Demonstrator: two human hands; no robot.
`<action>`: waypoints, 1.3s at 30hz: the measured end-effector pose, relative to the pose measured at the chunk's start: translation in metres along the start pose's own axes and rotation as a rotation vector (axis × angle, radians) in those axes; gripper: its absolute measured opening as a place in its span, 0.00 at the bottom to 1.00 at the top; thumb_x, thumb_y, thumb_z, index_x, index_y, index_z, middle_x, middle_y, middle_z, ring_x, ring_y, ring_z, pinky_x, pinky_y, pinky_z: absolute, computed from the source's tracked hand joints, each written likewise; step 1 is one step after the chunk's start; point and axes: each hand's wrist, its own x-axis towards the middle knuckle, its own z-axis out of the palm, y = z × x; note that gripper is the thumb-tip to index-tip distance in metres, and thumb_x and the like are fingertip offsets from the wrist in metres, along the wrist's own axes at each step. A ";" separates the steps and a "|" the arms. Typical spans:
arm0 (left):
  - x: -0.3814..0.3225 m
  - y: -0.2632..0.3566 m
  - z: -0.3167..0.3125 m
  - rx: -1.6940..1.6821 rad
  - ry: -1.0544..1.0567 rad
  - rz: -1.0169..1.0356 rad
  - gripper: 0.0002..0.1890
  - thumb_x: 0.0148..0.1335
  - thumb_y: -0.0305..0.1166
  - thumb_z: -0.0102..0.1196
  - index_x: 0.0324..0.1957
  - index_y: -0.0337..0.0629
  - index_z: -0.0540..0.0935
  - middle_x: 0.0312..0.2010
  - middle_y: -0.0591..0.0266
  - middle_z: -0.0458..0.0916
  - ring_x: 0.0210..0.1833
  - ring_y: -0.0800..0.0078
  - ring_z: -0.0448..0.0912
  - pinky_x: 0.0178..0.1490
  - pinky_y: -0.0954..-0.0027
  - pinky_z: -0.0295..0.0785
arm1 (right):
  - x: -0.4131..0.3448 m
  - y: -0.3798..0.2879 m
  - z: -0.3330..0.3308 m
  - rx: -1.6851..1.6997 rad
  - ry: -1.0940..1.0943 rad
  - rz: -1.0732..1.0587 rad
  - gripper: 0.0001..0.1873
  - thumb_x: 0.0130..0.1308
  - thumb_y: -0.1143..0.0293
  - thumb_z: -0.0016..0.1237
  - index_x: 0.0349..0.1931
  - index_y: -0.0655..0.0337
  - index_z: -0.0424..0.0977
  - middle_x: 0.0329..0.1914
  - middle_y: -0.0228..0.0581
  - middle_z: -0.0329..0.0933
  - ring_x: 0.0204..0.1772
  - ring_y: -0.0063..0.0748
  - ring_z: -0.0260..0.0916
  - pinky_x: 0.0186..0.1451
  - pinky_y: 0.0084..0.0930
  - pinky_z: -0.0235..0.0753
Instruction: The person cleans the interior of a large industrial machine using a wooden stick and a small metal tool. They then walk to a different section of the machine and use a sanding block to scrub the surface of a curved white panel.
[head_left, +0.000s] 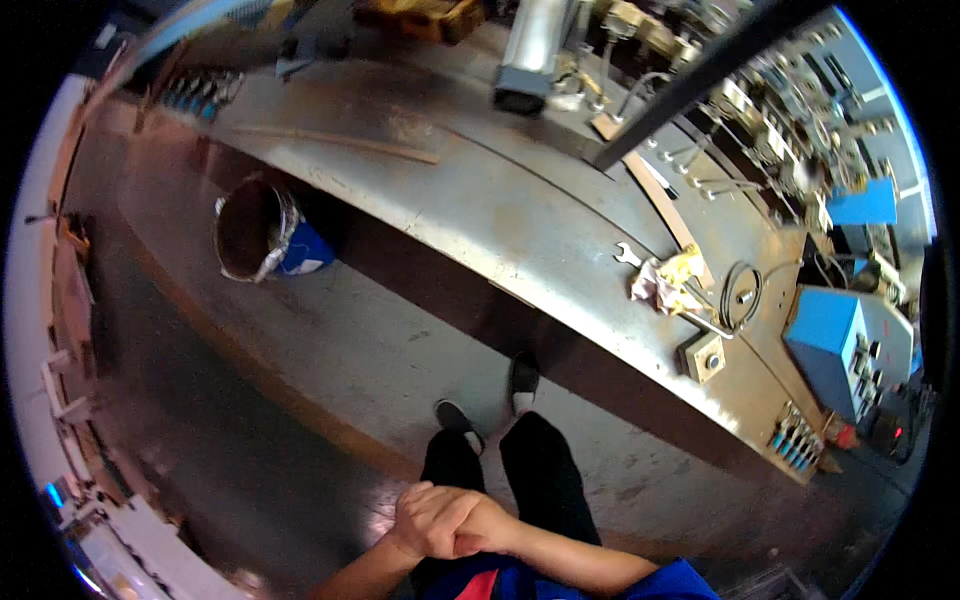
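Note:
My left hand (424, 517) and my right hand (486, 523) are clasped together in front of my waist. Their fingers are folded over one another, so some are hidden, and no object shows between them. Beyond them, a metal-topped workbench (517, 217) runs diagonally across the view. An open-end wrench (627, 255) pokes out from under a crumpled, stained rag (667, 283) on the bench. Closer to the bench's front edge sits a small square metal block (703, 358) with a round centre. Both hands are well apart from the bench.
A bucket (251, 232) stands on the floor by the bench. A dark bar (705, 82) slants over the benchtop. Blue control box (825, 322), coiled cable (739, 296), flat strip (660, 199) and teal-marked fittings (795, 442) are at right; a long thin bar (337, 142) lies left.

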 end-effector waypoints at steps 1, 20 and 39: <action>-0.020 -0.024 0.013 -0.046 0.035 -0.018 0.36 0.67 0.68 0.52 0.38 0.39 0.86 0.27 0.54 0.87 0.29 0.55 0.87 0.33 0.57 0.78 | -0.002 0.018 0.005 0.007 -0.040 0.089 0.15 0.71 0.60 0.54 0.49 0.60 0.81 0.55 0.47 0.82 0.61 0.51 0.77 0.65 0.42 0.75; -0.151 -0.158 0.141 -0.128 0.308 -0.225 0.35 0.69 0.68 0.49 0.37 0.42 0.88 0.27 0.59 0.87 0.28 0.60 0.87 0.34 0.60 0.80 | -0.029 0.206 -0.014 -0.308 -0.443 0.312 0.11 0.67 0.64 0.55 0.44 0.58 0.84 0.50 0.41 0.85 0.56 0.43 0.82 0.58 0.37 0.79; -0.201 -0.221 0.157 -0.531 0.332 -1.066 0.20 0.75 0.50 0.55 0.40 0.41 0.84 0.23 0.65 0.77 0.23 0.75 0.71 0.29 0.69 0.67 | 0.042 0.140 -0.072 -0.032 0.010 1.222 0.18 0.81 0.54 0.49 0.53 0.60 0.79 0.45 0.39 0.83 0.50 0.27 0.79 0.57 0.28 0.78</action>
